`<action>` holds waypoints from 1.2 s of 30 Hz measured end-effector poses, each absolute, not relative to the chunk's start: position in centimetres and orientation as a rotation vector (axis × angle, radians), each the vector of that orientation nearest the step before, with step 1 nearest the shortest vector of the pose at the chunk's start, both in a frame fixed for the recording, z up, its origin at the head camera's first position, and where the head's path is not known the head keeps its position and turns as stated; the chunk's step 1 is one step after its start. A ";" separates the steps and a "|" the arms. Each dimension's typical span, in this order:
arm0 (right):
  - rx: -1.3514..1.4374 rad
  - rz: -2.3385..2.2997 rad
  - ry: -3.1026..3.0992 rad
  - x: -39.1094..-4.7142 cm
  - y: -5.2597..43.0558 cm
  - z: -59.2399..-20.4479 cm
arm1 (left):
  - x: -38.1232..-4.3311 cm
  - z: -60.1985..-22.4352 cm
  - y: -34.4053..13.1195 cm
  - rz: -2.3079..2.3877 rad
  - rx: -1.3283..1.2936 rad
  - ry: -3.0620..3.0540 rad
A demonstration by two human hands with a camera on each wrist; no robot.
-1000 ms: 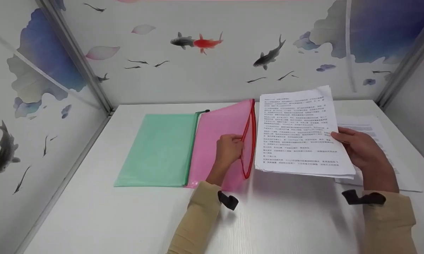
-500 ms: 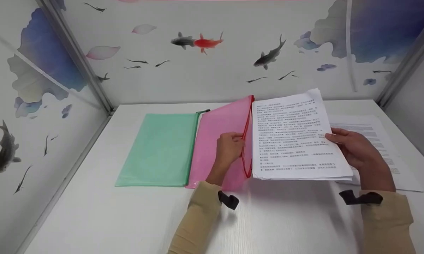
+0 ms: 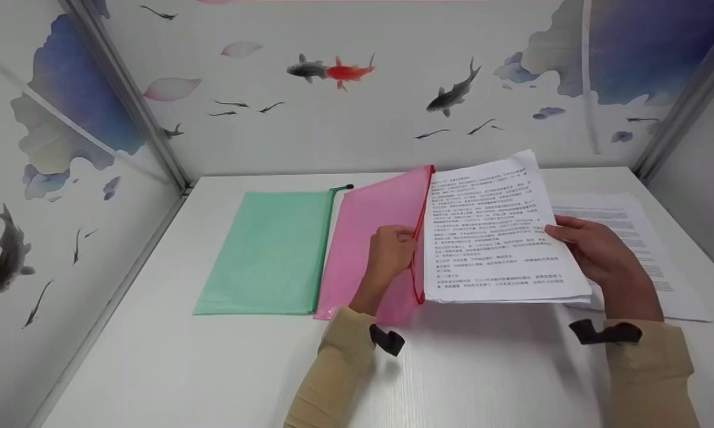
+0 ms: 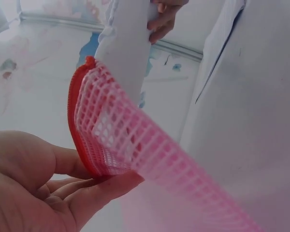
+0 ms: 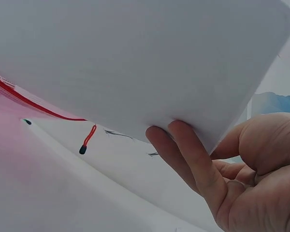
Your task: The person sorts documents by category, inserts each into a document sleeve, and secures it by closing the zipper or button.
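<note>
My left hand (image 3: 390, 252) pinches the red zip edge of a pink mesh zip pouch (image 3: 365, 208), holding its mouth apart; the left wrist view shows thumb and fingers on the red zip (image 4: 75, 106). In my right hand (image 3: 594, 246) is a stack of printed paper (image 3: 487, 232), gripped by its right edge, thumb on the printed face and fingers behind. The stack's left edge lies right at the pouch's mouth, tilted up off the table. Seen from the right wrist, the paper's blank back (image 5: 135, 58) meets the red zip, whose pull (image 5: 87, 140) hangs down.
A green zip pouch (image 3: 264, 252) lies flat on the white table (image 3: 214, 368), left of the pink one. More printed sheets (image 3: 636, 238) lie at the right, partly behind my right hand. Printed wall panels (image 3: 380, 119) enclose the back and sides.
The right hand has brought the paper stack leftward, up to the mouth of the pink pouch. My left hand keeps its pinch on the zip edge and has shifted slightly right.
</note>
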State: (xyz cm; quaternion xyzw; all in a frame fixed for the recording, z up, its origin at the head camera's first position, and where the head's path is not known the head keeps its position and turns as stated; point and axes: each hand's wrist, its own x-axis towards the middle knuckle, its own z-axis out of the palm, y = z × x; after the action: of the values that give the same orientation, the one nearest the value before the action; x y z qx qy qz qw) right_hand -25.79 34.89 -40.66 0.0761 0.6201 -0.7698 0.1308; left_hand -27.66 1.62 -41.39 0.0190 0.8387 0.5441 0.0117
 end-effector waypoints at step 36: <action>0.272 -2.154 1.944 -25.8 33.7 -40.2 | -27.3 -41.8 2.6 1.563 0.105 2.541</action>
State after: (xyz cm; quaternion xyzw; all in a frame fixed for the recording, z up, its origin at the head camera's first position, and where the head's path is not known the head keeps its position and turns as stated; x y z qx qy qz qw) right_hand -25.75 33.74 -40.16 0.0929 0.6626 -0.7345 0.1134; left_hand -27.29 2.55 -41.82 0.0352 0.8487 0.5219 0.0782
